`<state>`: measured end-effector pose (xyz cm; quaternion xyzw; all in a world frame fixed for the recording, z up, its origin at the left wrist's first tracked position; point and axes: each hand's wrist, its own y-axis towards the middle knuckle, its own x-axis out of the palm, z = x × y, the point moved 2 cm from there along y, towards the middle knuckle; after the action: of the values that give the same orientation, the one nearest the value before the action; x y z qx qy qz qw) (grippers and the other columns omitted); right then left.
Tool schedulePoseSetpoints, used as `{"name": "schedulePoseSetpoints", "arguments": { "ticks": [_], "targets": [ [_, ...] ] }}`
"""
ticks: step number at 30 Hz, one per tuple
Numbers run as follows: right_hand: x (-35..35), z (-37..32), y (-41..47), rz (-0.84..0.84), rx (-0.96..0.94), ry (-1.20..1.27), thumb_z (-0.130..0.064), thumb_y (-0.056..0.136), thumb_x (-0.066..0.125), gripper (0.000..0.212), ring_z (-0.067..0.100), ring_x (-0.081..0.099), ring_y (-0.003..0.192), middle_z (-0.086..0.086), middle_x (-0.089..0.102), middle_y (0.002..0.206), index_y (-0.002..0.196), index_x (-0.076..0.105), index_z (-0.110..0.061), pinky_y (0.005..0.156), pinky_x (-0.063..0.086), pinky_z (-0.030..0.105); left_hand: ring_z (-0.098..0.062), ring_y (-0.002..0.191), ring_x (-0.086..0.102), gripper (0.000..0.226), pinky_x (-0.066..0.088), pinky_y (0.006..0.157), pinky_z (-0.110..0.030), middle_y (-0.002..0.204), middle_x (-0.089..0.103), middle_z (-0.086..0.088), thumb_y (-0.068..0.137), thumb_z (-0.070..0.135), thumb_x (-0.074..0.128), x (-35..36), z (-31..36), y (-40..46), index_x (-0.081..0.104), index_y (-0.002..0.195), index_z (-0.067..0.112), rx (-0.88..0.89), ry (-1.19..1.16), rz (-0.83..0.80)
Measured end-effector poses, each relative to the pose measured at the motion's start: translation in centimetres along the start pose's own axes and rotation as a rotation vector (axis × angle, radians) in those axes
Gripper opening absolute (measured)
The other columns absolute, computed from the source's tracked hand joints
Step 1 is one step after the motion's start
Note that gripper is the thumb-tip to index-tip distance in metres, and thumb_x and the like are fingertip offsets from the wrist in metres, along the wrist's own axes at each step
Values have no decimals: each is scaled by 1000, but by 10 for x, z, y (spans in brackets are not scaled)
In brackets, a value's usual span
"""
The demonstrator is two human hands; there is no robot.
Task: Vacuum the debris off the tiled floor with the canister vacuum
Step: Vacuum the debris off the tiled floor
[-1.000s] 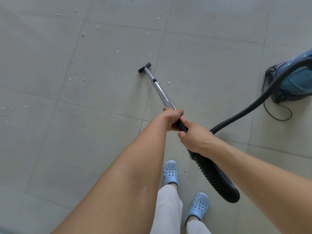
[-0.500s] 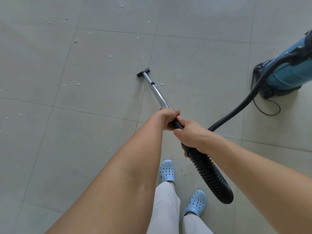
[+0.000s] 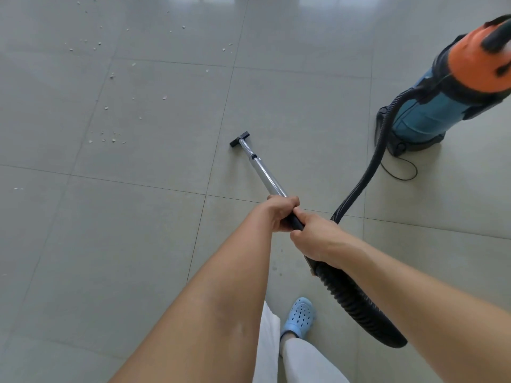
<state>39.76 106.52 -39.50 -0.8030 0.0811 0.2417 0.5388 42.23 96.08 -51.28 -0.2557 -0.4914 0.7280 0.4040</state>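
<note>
Just beyond both grips, left hand [image 3: 279, 214] and right hand [image 3: 318, 239] clenched round wand [image 3: 265, 175], nozzle [image 3: 239, 139] near debris [image 3: 110, 138].

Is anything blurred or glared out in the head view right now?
Head view: the canister vacuum is motion-smeared at the right edge; soft window glare washes the floor tiles at top; wide-angle lens bends the grout lines; the nozzle and both hands stay sharp.

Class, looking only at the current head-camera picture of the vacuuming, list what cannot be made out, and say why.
1. Canister vacuum: its top is motion-blurred and cut off by the right edge.
2. Debris: the bits are too small to identify.
3. Wand: its grip is covered by the left hand and right hand.
4. Hose: part hidden behind the right forearm.
</note>
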Motion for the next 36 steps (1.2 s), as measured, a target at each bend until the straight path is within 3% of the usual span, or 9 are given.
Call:
{"name": "schedulePoseSetpoints", "arguments": {
  "ticks": [8, 14, 23, 25, 27, 29, 31, 34, 36],
  "targets": [
    [1, 26, -4, -66, 3, 131, -20, 93, 41, 64, 25, 54, 96, 0, 50, 102, 152, 25, -40, 95, 53, 47, -19, 37, 61, 52, 51, 45, -24, 74, 57, -10, 92, 17, 54, 23, -10, -4, 38, 138, 0, -20, 33, 12],
    [-17, 6, 19, -112, 7, 198, -17, 98, 41, 65, 30, 60, 101, -4, 43, 80, 155, 19, -37, 95, 53, 45, -20, 41, 62, 50, 52, 45, -25, 78, 59, -12, 91, 15, 55, 5, 16, 12, 42, 137, -1, -24, 61, 56],
    [-60, -73, 98, -116, 0, 307, -20, 96, 42, 66, 29, 55, 90, -3, 48, 83, 154, 19, -41, 95, 53, 49, -24, 59, 66, 46, 54, 50, -25, 86, 63, -14, 91, 19, 54, -64, 106, 60, 41, 131, 1, -48, 69, 83],
    [-72, -93, 114, -124, -6, 323, -21, 95, 43, 67, 28, 54, 91, -1, 50, 90, 154, 17, -42, 96, 52, 48, -25, 65, 67, 45, 58, 58, -30, 92, 63, -16, 92, 19, 54, -82, 128, 71, 39, 130, 1, -51, 68, 90],
    [-85, -115, 134, -128, -3, 332, -23, 94, 43, 68, 27, 53, 91, 0, 49, 95, 154, 17, -44, 95, 52, 46, -28, 75, 67, 45, 61, 77, -38, 99, 62, -17, 92, 19, 54, -100, 152, 84, 34, 128, 2, -54, 53, 95],
    [-99, -138, 156, -131, -10, 342, -24, 94, 43, 68, 24, 50, 93, -7, 44, 84, 154, 17, -45, 95, 49, 44, -29, 79, 67, 44, 60, 84, -41, 101, 61, -17, 92, 19, 54, -120, 178, 97, 31, 125, 4, -62, 37, 98],
    [-115, -163, 179, -127, -26, 352, -24, 94, 44, 68, 23, 49, 94, -12, 38, 76, 154, 18, -45, 96, 48, 44, -28, 78, 67, 42, 61, 77, -38, 100, 61, -17, 93, 20, 54, -142, 207, 108, 28, 123, 5, -65, 26, 105],
    [-137, -198, 209, -128, -47, 382, -23, 94, 45, 67, 26, 55, 88, -9, 45, 77, 153, 22, -45, 91, 54, 44, -26, 72, 67, 43, 58, 58, -32, 101, 62, -18, 94, 20, 54, -174, 247, 126, 28, 126, 6, -65, 43, 120],
    [-152, -220, 227, -145, -49, 454, -20, 95, 47, 65, 23, 57, 79, -5, 49, 81, 152, 26, -42, 77, 57, 41, -29, 79, 69, 43, 60, 64, -34, 109, 64, -19, 93, 20, 54, -192, 272, 139, 28, 125, 7, -68, 50, 129]
  ]
}}
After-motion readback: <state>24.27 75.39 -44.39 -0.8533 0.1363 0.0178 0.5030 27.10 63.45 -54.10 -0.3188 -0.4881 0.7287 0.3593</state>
